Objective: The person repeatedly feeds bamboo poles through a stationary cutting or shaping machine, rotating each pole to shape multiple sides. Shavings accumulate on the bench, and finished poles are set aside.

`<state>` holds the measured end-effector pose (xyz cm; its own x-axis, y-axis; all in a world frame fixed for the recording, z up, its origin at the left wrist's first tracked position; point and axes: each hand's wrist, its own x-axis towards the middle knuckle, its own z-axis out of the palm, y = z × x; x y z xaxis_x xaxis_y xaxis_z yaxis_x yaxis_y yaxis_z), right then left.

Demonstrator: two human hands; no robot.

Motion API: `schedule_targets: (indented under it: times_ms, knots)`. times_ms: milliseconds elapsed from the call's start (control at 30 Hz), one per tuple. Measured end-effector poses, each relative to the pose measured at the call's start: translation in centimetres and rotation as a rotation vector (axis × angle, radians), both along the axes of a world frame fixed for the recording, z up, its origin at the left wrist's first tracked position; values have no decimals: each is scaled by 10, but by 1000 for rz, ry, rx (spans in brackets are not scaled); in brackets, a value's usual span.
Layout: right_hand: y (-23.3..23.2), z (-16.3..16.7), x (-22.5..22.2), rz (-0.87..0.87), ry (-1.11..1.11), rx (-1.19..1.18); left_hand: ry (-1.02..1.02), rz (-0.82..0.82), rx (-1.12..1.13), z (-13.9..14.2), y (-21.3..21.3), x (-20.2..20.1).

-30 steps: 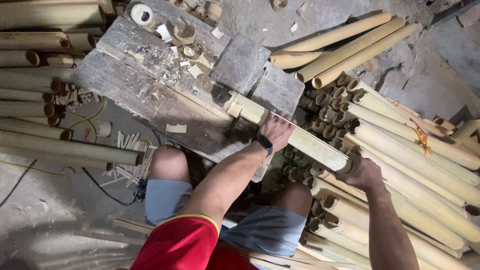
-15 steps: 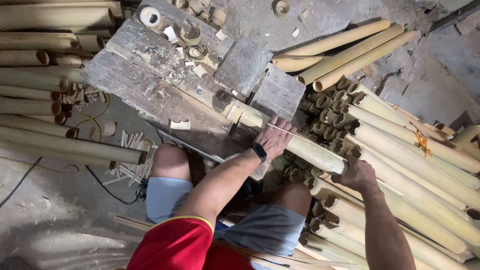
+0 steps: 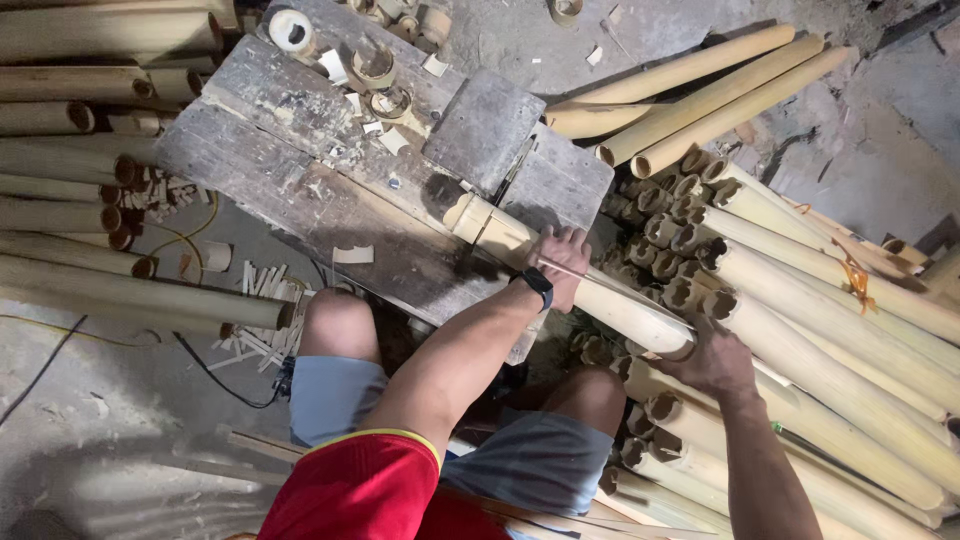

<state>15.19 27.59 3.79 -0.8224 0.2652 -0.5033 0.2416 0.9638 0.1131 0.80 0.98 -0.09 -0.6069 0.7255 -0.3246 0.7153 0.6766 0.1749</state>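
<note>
A pale bamboo pole (image 3: pixel 610 295) lies slanted across the worn wooden bench (image 3: pixel 300 190), its cut end near the bench's middle. My left hand (image 3: pixel 562 262), with a black watch on the wrist, presses down on the pole's middle, fingers wrapped over it. A thin sliver runs under those fingers. My right hand (image 3: pixel 715 360) grips the pole's near end, beside the stacked bamboo. I sit with my knees against the bench's front edge.
A big stack of bamboo poles (image 3: pixel 820 300) fills the right side. More poles (image 3: pixel 90 170) lie at the left. Cut bamboo rings (image 3: pixel 375 70) and chips litter the bench top. A black cable (image 3: pixel 215 365) and a yellow cord cross the concrete floor.
Both hands stay on the pole. The pole has slid slightly toward the bench's middle, and the view has shifted a little.
</note>
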Motion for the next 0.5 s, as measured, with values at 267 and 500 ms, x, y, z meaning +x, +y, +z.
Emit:
schedule_targets:
  times_ms: [267,500]
  knots:
    - [0,1,-9,31,-13,-1,61,-39,110,-15,-8,7]
    - [6,3,-16,53,-82,-36,385,50,311,-42,-8,32]
